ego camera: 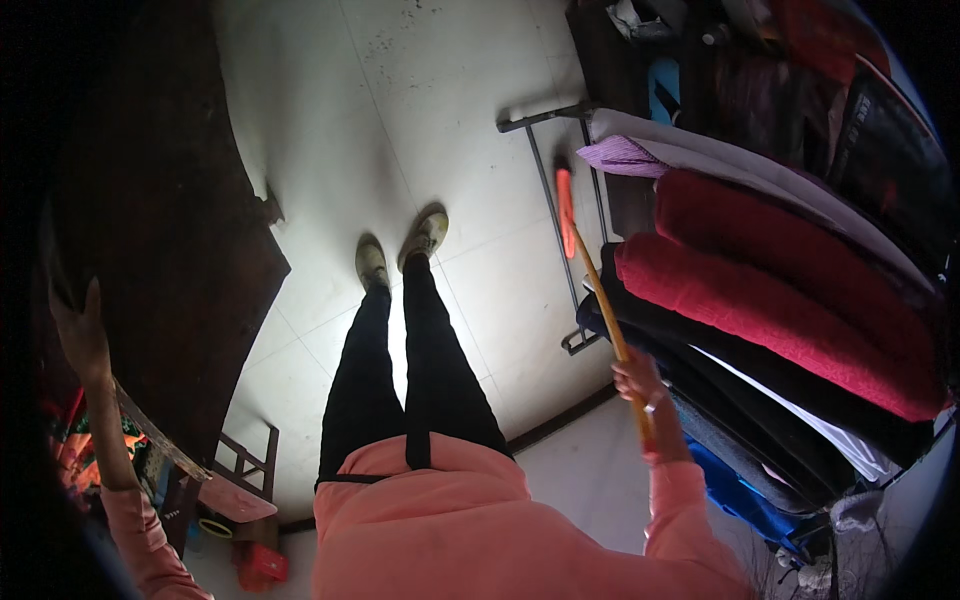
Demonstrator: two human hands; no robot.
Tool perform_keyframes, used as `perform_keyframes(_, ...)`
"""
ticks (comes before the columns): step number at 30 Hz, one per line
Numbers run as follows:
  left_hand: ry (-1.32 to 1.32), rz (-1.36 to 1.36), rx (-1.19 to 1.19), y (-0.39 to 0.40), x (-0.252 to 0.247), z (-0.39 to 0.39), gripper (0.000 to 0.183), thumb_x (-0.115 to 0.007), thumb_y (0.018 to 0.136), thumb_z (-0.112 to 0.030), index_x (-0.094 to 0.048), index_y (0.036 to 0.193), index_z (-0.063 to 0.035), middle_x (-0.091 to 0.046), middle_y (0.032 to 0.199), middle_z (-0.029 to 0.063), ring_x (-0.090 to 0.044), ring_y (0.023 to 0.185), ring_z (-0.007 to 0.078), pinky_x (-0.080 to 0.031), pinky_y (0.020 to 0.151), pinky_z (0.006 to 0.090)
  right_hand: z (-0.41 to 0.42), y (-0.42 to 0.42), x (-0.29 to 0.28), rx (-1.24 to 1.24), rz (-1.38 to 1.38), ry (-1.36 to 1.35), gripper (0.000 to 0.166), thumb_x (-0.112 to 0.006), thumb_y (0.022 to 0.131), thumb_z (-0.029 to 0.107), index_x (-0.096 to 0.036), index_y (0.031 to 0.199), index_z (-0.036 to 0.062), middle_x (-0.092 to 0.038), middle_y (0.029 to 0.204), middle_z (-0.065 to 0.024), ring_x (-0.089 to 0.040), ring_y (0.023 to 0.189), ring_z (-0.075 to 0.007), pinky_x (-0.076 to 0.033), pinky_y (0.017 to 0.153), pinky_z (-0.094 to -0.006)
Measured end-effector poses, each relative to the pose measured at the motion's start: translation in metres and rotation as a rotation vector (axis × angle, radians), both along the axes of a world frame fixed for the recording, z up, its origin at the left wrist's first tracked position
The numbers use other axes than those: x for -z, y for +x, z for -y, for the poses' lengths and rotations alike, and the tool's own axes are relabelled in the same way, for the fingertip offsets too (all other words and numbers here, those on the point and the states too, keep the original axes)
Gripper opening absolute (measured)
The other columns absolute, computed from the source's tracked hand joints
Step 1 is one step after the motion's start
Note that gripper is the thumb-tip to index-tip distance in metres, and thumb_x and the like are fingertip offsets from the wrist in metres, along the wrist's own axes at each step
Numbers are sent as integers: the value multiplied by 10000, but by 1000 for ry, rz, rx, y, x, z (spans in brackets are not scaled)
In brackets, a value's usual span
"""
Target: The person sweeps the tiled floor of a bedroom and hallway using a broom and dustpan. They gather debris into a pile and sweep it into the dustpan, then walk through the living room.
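My right hand (637, 382) grips the yellowish-brown handle (606, 307) of a long stick-like tool. A narrow orange-red head (565, 214) is at its far end, over the base of a metal clothes rack (551, 202). Whether the head touches the rack is unclear. My left hand (81, 337) is at the far left, by a dark wooden tabletop (165, 225). Its thumb stands apart from the fingers, and nothing shows between them. The fingertips fade into shadow, so contact with the tabletop cannot be told.
Red garments (750, 322), dark clothes and a blue cloth (735, 480) hang at the right. Dark furniture (619, 82) with items on it is behind the rack. A wooden stool (251, 465) and a red container (262, 564) are at lower left. Pale tiled floor (322, 150) lies between.
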State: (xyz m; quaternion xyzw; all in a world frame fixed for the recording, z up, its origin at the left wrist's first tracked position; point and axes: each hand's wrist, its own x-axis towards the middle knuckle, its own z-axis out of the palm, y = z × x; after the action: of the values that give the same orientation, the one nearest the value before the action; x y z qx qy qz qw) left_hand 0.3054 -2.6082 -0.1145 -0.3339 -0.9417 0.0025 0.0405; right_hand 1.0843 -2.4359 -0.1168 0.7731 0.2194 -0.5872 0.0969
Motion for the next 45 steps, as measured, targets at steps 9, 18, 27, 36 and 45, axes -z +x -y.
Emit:
perform_keyframes(9, 5, -107, 96, -12, 9, 8, 688, -491, 814, -498, -318, 1289, -32, -455, 1198, 188, -501, 1029, 305, -412, 874, 404, -39, 13, 26, -296, 54, 183, 135, -510, 784, 73, -440, 898, 83, -399, 492, -10, -392, 337, -90, -327, 288, -241)
perform_keyframes(18, 85, 91, -5, 6, 7, -15, 686, -514, 821, -435, -262, 1323, -42, -410, 1255, 193, -450, 1114, 324, -365, 942, 419, -39, -17, -35, -63, -113, 37, 304, -501, 771, 72, -427, 1062, 112, -398, 506, 5, -374, 335, -75, -321, 292, -226)
perform_keyframes(27, 123, 49, 18, 27, -15, -22, 639, -499, 852, -331, -193, 1347, -68, -311, 1326, 198, -379, 1187, 318, -321, 988, 446, 146, -45, -119, 521, -107, -194, 249, -506, 811, 90, -426, 1037, 155, -381, 522, -3, -353, 364, -80, -326, 331, -221)
perform_keyframes(36, 153, 114, 53, 28, -20, -27, 651, -514, 847, -306, -166, 1358, -103, -282, 1351, 172, -340, 1215, 321, -308, 999, 467, 208, -63, -73, 969, -306, -341, 211, -502, 859, 218, -398, 688, 150, -283, 473, 58, -261, 341, -50, -251, 320, -193)
perform_keyframes(45, 74, 36, 19, 37, -27, -33, 698, -536, 812, -362, -221, 1322, -4, -337, 1294, 243, -397, 1160, 356, -350, 961, 421, 100, -126, 104, 985, -253, -17, 285, -452, 887, 195, -348, 626, 150, -312, 470, 34, -313, 390, -110, -313, 377, -260)
